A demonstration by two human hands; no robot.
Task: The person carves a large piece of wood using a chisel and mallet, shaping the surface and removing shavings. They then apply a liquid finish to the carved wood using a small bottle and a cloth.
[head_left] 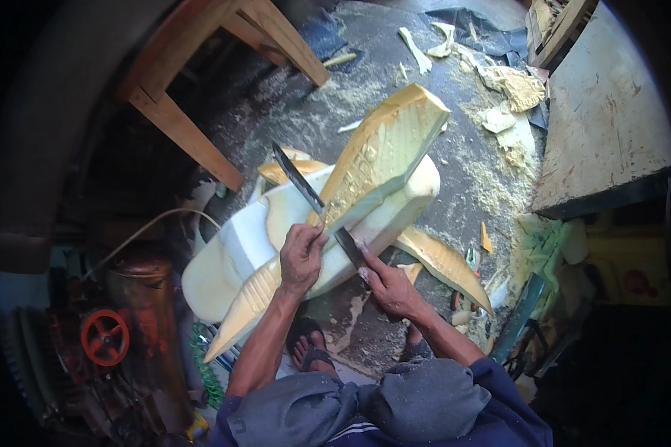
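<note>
A long dark-bladed knife [300, 181] slants across a carved yellow foam block [384, 153]. My right hand [392, 289] is closed round its dark lower part, the thumb laid along it. Further up, the fingers of my left hand [302, 257] are closed and appear to pinch the blade; exactly how they grip is hidden. The yellow block lies over a larger, rounded pale foam form [227, 253]. A tapered, ribbed yellow foam piece [250, 302] sticks out below my left hand, and I cannot tell whether it joins the block.
A curved foam offcut [447, 268] lies at right near small hand tools. Foam scraps [518, 93] and dust cover the floor. A wooden stool [186, 138] stands far left, a worn board [611, 123] at right. At near left is a machine with a red handwheel [104, 337]. My sandalled feet [311, 350] are below.
</note>
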